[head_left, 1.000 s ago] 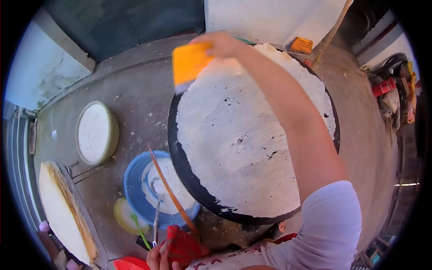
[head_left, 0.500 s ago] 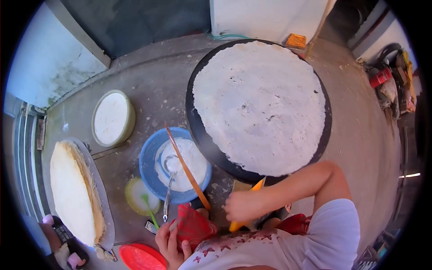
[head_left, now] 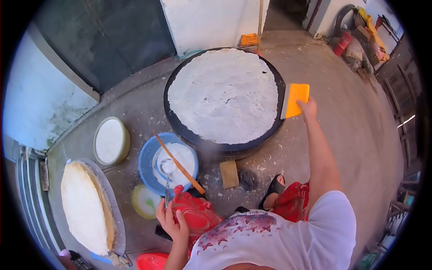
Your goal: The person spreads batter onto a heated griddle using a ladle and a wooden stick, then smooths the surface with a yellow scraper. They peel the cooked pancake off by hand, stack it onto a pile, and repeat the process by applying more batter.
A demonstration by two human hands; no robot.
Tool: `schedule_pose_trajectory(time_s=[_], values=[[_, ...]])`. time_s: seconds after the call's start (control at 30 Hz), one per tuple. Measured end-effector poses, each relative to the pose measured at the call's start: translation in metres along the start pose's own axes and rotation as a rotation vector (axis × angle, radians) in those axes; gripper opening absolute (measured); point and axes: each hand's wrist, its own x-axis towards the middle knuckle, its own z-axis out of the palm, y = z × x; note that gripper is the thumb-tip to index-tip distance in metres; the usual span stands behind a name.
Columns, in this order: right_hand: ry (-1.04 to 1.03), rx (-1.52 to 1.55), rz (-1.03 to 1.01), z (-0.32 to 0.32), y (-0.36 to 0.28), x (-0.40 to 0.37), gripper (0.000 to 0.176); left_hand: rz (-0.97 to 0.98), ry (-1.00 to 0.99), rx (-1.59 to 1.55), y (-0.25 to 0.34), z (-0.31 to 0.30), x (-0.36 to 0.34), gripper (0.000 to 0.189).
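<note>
My right hand (head_left: 308, 109) grips a yellow scraper (head_left: 298, 100), its broad blade against the right edge of the round black griddle (head_left: 281, 96). A thin, pale sheet of batter (head_left: 225, 96) with small dark holes covers most of the griddle. My left hand (head_left: 173, 224) holds nothing, fingers apart, beside my knee and close to the handle of a metal ladle (head_left: 167, 167). That ladle stands in a blue basin (head_left: 146, 159) of white batter, with a long wooden spreading blade (head_left: 180, 166) lying across the basin.
On the left are a stack of large thin pancakes (head_left: 85, 207), a tub of white batter (head_left: 110, 140) and a small green bowl (head_left: 143, 204). A red basin (head_left: 150, 261) sits at the bottom. A brown block (head_left: 229, 174) and my sandalled foot (head_left: 273, 191) are before the griddle.
My right hand has carried the scraper from near my lap, out to the griddle's right edge. My left hand stays near my knee. The whole view has shifted.
</note>
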Motion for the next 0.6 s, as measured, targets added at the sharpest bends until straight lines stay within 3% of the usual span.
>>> schedule_pose_trajectory(time_s=[0.07, 0.23, 0.37, 0.43, 0.5, 0.6], values=[[-0.130, -0.003, 0.128, -0.003, 0.003, -0.018, 0.037, 0.012, 0.026, -0.026, 0.001, 0.001, -0.001, 0.026], [-0.084, -0.130, 0.060, 0.010, -0.020, -0.120, 0.040, 0.012, 0.072, -0.056, -0.001, -0.002, -0.008, 0.026], [-0.163, 0.123, 0.063, 0.020, -0.046, -0.236, 0.045, -0.020, 0.093, -0.109, -0.008, 0.001, -0.011, 0.028], [-0.315, 0.155, -0.120, 0.025, -0.055, -0.290, 0.046, 0.031, 0.085, -0.124, -0.011, 0.000, -0.009, 0.028], [-0.677, 0.069, -0.090, 0.010, -0.096, -0.317, 0.043, 0.019, 0.077, -0.123, -0.008, -0.003, -0.008, 0.029], [-0.769, -0.036, -0.191, -0.004, -0.134, -0.320, 0.038, 0.072, 0.088, -0.149, -0.012, -0.003, -0.009, 0.029]])
